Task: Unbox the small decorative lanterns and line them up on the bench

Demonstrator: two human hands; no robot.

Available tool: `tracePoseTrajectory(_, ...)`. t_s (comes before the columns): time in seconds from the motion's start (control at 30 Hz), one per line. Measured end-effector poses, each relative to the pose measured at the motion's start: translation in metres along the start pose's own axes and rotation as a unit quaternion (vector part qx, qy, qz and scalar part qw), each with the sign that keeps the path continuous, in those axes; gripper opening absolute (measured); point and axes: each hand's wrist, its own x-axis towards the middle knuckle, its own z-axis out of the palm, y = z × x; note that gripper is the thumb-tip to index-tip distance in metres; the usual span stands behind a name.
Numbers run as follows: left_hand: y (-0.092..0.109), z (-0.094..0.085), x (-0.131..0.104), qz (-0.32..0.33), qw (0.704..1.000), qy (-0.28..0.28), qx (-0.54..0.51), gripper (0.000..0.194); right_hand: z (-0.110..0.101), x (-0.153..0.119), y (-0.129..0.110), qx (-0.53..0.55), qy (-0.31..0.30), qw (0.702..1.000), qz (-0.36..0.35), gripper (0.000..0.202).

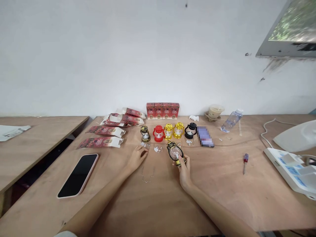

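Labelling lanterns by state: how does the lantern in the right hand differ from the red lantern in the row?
The held lantern is black with gold trim; the red lantern is red. The held lantern is tilted, gripped at its base by the right hand; the red lantern stands upright on the table, untouched. The held lantern is nearer the camera, out of the row. Both are small toy lanterns with clear globes.

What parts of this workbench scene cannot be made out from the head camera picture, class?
- Purple item: pixelated, so unreadable.
- Small clear parts under the left hand: too small to identify; fingertips partly cover them.
- Base of the black-and-gold toy lantern: hidden by the right hand.
- White device: cut off by the right edge.
- Print on the red boxes: too small to read.
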Motion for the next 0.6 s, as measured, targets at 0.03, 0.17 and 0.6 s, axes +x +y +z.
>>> tracePoseTrajectory(0.03,-0.001,0.001,0.000,-0.007,1.000,0.007,-0.001,0.011,0.000,0.000,0.000,0.000,-0.001,1.000,0.001,0.042)
tracePoseTrajectory(0.17,-0.012,-0.001,0.005,-0.066,0.996,0.063,0.017,0.016,0.000,0.000,0.001,-0.004,-0.007,1.000,0.005,0.042)
tracePoseTrajectory(0.6,0.001,-0.003,0.016,-0.082,0.987,0.070,0.122,0.030,0.000,-0.001,0.000,0.000,-0.001,1.000,0.002,0.041)
